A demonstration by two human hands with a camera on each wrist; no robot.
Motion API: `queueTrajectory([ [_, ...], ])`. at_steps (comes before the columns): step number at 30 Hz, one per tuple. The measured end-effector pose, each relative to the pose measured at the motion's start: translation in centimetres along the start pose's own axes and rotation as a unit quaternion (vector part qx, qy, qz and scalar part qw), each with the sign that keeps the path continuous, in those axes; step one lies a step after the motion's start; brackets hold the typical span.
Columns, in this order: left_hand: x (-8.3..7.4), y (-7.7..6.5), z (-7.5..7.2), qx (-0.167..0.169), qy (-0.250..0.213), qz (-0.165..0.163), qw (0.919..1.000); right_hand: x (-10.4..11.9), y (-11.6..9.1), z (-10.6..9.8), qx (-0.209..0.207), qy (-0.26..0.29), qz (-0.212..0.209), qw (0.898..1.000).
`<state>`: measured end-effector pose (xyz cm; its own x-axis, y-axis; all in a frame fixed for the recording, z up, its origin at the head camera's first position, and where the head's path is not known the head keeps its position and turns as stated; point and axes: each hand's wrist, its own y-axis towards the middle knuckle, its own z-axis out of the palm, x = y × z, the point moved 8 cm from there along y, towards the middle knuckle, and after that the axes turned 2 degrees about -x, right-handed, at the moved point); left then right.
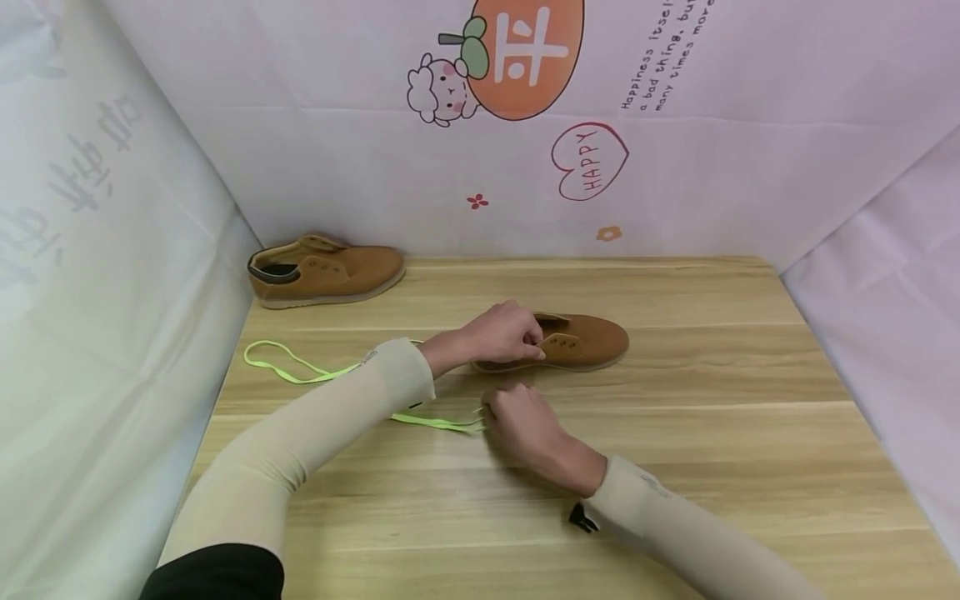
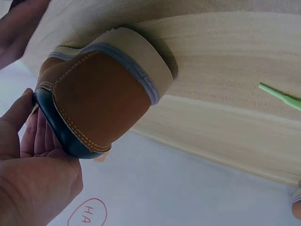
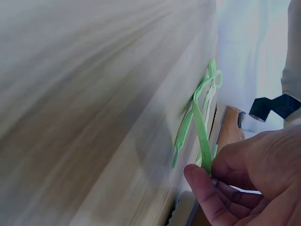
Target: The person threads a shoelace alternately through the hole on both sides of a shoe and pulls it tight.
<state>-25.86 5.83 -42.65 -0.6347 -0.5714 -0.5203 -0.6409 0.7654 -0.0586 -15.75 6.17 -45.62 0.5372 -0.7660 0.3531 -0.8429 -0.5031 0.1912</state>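
My left hand point(image 1: 506, 335) grips the back of the brown lace-up shoe point(image 1: 592, 342) on the tabletop point(image 1: 712, 467); my right hand point(image 1: 527, 427) pinches the lime-green shoelace point(image 3: 201, 136). I'd hold both steady, shoelace untwisted.

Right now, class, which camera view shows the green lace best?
The right wrist view: close up, the lace shows its weave, one tip and the right hand pinching it. The head view shows it smaller, partly behind the left sleeve; the left wrist view, just an end at the right edge.
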Motion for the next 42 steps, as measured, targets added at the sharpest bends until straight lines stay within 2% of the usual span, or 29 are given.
queueTrajectory([
  [4, 0.3, -0.1, 0.1, -0.012, -0.013, -0.010, 0.9998, -1.1, -1.0, -0.7, -0.003, 0.029, 0.009, 1.000],
  [13, 0.4, -0.5, 0.4, -0.046, -0.037, -0.016, 0.9982, -3.6, -2.6, -2.8, -0.030, 0.056, 0.024, 0.998],
  [23, -0.1, -0.2, 0.3, -0.082, -0.021, -0.010, 0.9964, -7.4, -4.0, -5.4, -0.071, 0.096, 0.065, 0.991],
  [29, 0.1, -0.1, 0.5, -0.090, -0.033, -0.028, 0.9950, -9.1, -4.8, -6.6, -0.105, 0.100, 0.082, 0.986],
  [37, 0.2, -0.2, 0.7, -0.117, -0.058, -0.056, 0.9899, -11.6, -5.1, -7.3, -0.098, 0.087, 0.110, 0.985],
  [42, 0.4, -0.2, 1.1, -0.125, -0.054, -0.060, 0.9889, -12.5, -5.0, -7.7, -0.099, 0.077, 0.114, 0.986],
])
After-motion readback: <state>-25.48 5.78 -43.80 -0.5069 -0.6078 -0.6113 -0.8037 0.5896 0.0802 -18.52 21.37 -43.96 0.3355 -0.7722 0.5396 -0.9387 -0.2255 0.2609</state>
